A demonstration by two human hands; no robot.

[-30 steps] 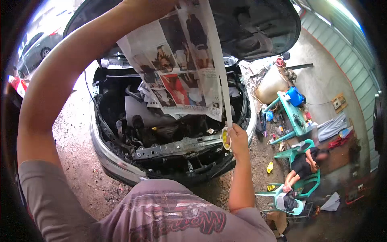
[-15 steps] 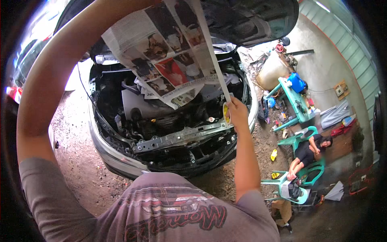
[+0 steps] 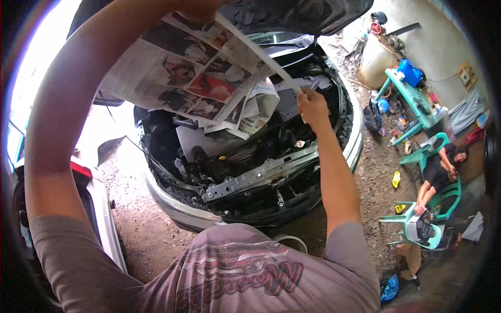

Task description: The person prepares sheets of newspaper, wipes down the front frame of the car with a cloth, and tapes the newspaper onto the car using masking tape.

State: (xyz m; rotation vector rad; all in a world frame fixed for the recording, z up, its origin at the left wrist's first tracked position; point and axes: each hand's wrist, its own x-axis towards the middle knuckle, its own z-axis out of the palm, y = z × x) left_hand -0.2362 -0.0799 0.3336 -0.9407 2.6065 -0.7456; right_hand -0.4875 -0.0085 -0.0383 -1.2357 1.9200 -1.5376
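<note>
- Grasping the newspaper (image 3: 190,73) near its top with the left hand (image 3: 201,9), raised to the upper edge of view, too dark there to tell the fingers apart.
- Clutching the tape roll (image 3: 303,117) in the right hand (image 3: 315,110), mostly hidden by the fingers.
- Stretching a pale tape strip (image 3: 259,55) straight between both hands, alongside the newspaper's right edge.
- Hanging the newspaper aslant over the engine bay (image 3: 271,136), with printed photos toward the camera.
- Just below it, in the bay, more loose sheets (image 3: 259,108).
- Standing at the front of the car (image 3: 162,203), facing the raised hood (image 3: 297,13).
- Off to the right, near a green table (image 3: 415,99) bearing a blue jug (image 3: 410,73), a seated person (image 3: 437,171) in black.
</note>
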